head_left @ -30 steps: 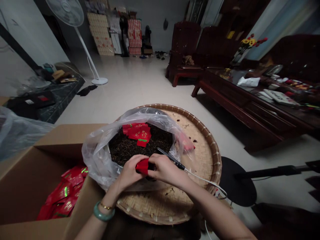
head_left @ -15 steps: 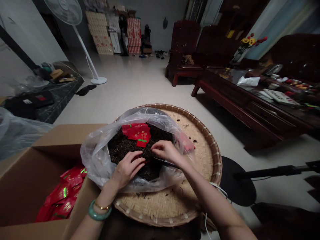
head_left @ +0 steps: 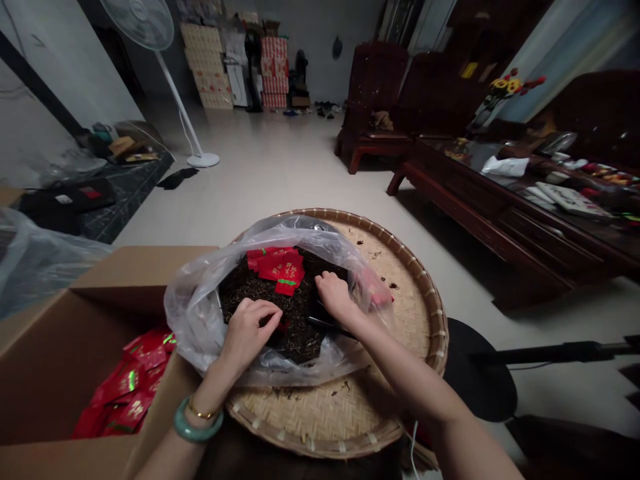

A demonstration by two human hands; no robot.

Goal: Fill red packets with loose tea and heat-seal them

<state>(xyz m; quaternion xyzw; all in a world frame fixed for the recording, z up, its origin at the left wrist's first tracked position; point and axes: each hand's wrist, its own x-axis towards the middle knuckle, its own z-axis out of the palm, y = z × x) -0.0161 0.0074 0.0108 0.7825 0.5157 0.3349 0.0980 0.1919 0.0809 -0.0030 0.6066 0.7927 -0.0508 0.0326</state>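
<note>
A clear plastic bag [head_left: 193, 313] holds dark loose tea leaves [head_left: 303, 337], and its mouth is spread wide. Several red packets [head_left: 280, 265] with gold lettering and a green band lie on the leaves. My left hand [head_left: 253, 327] is over the near left of the bag, thumb and fingertips pinched; a bit of red packet [head_left: 283, 327] shows just under them. At the right side of the leaves, my right hand [head_left: 334, 293] has its fingers curled together and down; what is in them is hidden. Below its wrist lies a thin black handle-like object [head_left: 327, 325].
The bag rests on a round woven bamboo tray [head_left: 410, 300] with stray leaves. At the left stands an open cardboard box [head_left: 45, 373] containing more red packets [head_left: 133, 383]. A black round stand base [head_left: 480, 373] is right of the tray. Dark wooden furniture [head_left: 470, 200] lies beyond.
My hands have drawn apart: the right moved up and right over the leaves, the left slightly left, its fingers closing into a pinch. The view has shifted slightly.
</note>
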